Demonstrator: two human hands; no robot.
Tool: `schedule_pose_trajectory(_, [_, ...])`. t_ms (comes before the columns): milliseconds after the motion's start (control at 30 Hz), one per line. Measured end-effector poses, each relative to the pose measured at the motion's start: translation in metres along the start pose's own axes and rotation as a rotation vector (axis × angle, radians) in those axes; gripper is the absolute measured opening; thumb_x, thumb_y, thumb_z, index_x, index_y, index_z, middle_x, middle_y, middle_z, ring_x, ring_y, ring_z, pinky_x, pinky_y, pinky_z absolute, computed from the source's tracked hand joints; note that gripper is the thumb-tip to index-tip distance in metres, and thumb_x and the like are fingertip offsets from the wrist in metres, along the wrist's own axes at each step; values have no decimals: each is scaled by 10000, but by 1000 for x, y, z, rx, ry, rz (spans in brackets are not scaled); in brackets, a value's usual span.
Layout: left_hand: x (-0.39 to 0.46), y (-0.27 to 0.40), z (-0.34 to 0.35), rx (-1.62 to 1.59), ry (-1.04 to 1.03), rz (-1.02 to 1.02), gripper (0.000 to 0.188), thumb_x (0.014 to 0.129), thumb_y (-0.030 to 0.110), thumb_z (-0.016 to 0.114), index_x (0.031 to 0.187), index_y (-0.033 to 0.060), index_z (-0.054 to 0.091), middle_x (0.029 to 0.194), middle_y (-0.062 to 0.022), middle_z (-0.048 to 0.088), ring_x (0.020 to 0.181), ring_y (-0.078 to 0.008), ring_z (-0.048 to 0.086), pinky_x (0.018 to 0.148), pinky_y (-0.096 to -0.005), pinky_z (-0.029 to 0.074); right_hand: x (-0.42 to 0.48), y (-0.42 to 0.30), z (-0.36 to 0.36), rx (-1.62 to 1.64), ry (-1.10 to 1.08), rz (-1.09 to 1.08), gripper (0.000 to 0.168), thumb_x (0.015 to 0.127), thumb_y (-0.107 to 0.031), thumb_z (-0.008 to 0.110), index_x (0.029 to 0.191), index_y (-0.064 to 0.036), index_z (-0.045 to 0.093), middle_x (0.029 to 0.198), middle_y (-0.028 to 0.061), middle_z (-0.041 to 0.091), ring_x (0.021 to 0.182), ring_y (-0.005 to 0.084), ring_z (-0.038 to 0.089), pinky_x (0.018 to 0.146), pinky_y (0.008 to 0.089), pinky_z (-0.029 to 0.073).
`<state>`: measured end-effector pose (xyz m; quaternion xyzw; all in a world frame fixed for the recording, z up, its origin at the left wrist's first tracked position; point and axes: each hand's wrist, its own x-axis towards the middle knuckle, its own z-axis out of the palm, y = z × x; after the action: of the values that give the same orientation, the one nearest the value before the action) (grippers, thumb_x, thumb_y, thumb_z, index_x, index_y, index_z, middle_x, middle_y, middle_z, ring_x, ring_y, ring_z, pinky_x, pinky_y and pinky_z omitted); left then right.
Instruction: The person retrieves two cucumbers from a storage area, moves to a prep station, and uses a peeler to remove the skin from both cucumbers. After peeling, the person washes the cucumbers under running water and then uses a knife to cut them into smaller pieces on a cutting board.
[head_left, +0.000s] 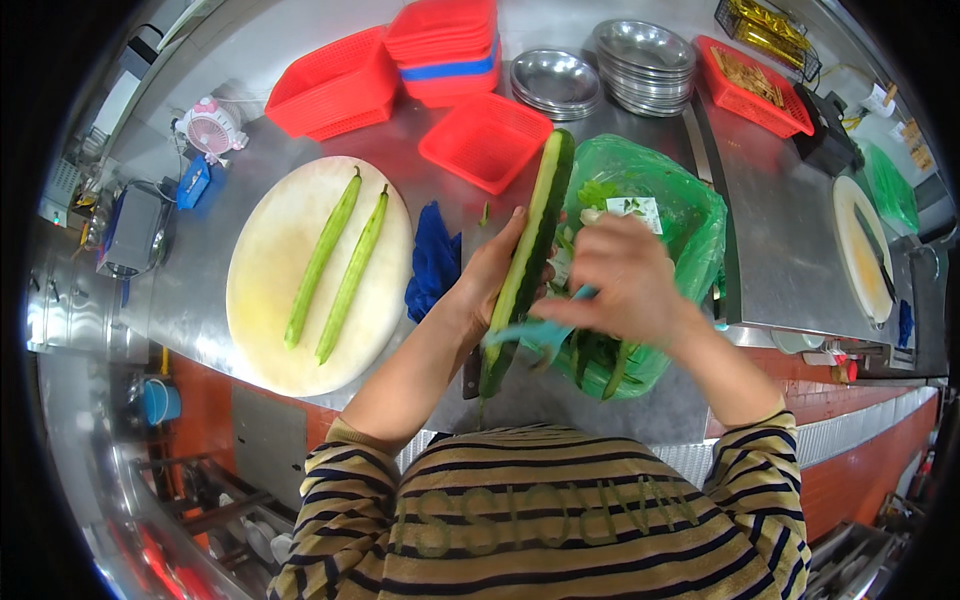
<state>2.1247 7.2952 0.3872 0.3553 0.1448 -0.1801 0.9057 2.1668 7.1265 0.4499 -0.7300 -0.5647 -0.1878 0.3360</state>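
Observation:
A long cucumber (531, 247) with a pale peeled strip along its dark green skin lies in my left hand (495, 266), thumb on the near side. My right hand (626, 274), blurred, grips a light blue peeler (551, 332) whose head is at the cucumber's lower part. Beneath and to the right, a green plastic bag (694, 202) holds dark peel strips (600, 360), leafy scraps (596, 193) and a white label. On the round cutting board (259, 277) to the left lie two peeled, slender green gourds (322, 262) (354, 277).
Behind stand red plastic baskets (487, 142), stacks of steel bowls (556, 79) and a red basket of wooden sticks (757, 90). A blue cloth (433, 262) lies beside the board. A small pink fan (208, 127) stands far left. Rightward, a knife (870, 232) rests on another board (851, 225).

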Motion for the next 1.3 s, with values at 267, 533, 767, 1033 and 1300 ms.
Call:
schedule_pose_trajectory(267, [-21, 7, 18, 344, -12, -102, 508, 959, 479, 307, 1281, 113, 451, 796, -24, 510, 604, -116, 455, 489, -226, 360, -18, 156, -39, -409, 185, 595, 421, 739, -353, 715, 554, -18, 539, 582, 70, 470, 598, 232, 489, 574, 355, 389])
schedule_pose_trajectory(533, [0, -2, 4, 65, -12, 15, 471, 961, 457, 324, 1172, 77, 507, 888, -57, 575, 721, -153, 558, 559, -266, 466, -1, 41, -20, -179, 57, 118, 377, 615, -310, 785, 501, -81, 509, 580, 30, 486, 588, 204, 489, 533, 337, 367])
schedule_pose_trajectory(767, [-15, 3, 5, 205, -4, -13, 437, 971, 435, 308, 1206, 103, 469, 827, -71, 559, 664, -162, 535, 543, -242, 441, 1, 72, -16, -133, 125, 419, 323, 689, -306, 742, 544, -73, 573, 558, 64, 469, 561, 231, 495, 537, 342, 393])
schedule_pose_trajectory(1033, [-21, 7, 3, 180, -10, 18, 458, 936, 458, 399, 1204, 98, 495, 798, -31, 540, 620, -112, 499, 511, -221, 412, -1, 63, -34, -109, 64, 461, 432, 704, -447, 702, 529, -68, 591, 594, 64, 533, 626, 227, 524, 575, 358, 399])
schedule_pose_trajectory(1300, [-14, 4, 6, -80, -101, -45, 438, 938, 429, 406, 1202, 95, 509, 774, 6, 506, 658, -119, 498, 480, -227, 397, -3, 53, 7, -165, 111, 45, 311, 603, -276, 775, 517, -108, 528, 571, 29, 448, 593, 221, 461, 546, 341, 354])
